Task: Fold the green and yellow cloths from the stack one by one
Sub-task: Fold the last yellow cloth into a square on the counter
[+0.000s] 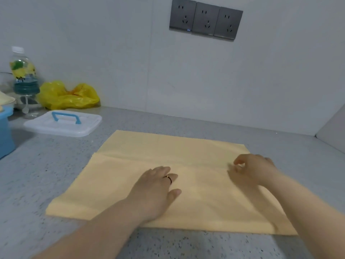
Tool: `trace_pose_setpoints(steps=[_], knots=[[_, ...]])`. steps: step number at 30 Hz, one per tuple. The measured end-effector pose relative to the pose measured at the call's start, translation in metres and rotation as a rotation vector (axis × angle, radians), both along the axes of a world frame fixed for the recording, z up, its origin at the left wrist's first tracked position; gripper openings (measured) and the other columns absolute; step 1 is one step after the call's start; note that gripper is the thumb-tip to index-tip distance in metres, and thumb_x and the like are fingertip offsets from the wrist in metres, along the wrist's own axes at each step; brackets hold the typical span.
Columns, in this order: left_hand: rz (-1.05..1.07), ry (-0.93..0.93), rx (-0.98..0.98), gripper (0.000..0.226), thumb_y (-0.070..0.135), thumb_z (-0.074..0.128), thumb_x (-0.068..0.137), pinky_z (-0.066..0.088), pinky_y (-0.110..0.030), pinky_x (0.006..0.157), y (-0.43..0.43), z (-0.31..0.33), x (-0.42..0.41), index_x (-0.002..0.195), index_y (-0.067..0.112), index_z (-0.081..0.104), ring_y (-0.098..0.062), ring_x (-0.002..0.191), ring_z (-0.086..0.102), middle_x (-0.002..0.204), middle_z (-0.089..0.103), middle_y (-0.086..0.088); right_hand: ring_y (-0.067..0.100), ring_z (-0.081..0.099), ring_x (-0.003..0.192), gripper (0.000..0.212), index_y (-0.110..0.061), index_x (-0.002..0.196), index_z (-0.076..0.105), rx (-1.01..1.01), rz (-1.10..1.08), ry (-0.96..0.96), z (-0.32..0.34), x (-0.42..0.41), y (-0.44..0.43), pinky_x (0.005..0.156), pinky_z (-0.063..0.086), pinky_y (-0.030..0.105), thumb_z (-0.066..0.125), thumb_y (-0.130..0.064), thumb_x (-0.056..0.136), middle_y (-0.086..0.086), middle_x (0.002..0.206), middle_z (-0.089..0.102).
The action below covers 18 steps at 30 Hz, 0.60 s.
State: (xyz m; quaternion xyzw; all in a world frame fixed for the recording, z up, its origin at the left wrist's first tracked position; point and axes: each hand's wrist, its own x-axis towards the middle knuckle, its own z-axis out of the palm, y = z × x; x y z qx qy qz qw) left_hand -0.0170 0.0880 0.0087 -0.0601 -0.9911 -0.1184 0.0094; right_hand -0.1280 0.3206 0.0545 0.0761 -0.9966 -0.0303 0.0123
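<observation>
Head view: our left hand [155, 191] presses flat on the pale yellow cloth [115, 184], half-folded on the grey speckled counter [37, 174]; our right hand [252, 169] is blurred, grip unclear. Next we'd likely pinch corners for a crosswise fold.

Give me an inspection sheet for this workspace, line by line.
Surface: speckled grey stone countertop, carrying the cloth.
Job's things: pale yellow fabric cloth lies flat, one fold made, top layer's edge short of the far edge; no green cloth seen.
Clutter: clear plastic lid with blue handle, crumpled yellow plastic bag, clear drink bottle, blue plastic box, all far left.
Hands: left hand rests flat on the cloth; right hand has fingers curled at the folded edge, blurred, grip unclear.
Cables: nothing seen.
Surroundings: plain grey wall, three dark grey wall sockets.
</observation>
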Motion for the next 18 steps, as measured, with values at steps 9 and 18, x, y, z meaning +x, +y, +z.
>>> trace_pose_setpoints(steps=[9,18], knots=[[-0.019,-0.02,-0.027,0.058,0.05,0.021,0.095,-0.014,-0.028,0.111,0.001,-0.019,-0.005,0.147,0.03,0.005,-0.007,0.14,-0.013,0.155,-0.008,0.01,0.027,0.032,0.132,0.043,-0.021,0.137,0.036,-0.024,0.099,-0.08,-0.008,-0.097,-0.075,0.104,0.028,0.034,0.038,-0.023,0.095,0.009,0.14,0.042],[-0.031,-0.048,-0.03,0.057,0.052,0.022,0.094,-0.017,-0.028,0.11,0.0,-0.021,-0.009,0.145,0.035,0.003,-0.003,0.138,-0.018,0.153,-0.012,0.014,0.033,0.032,0.127,0.033,-0.028,0.119,0.049,-0.064,0.045,-0.174,-0.014,-0.131,-0.086,0.107,0.028,0.045,0.041,-0.02,0.088,0.01,0.128,0.045]])
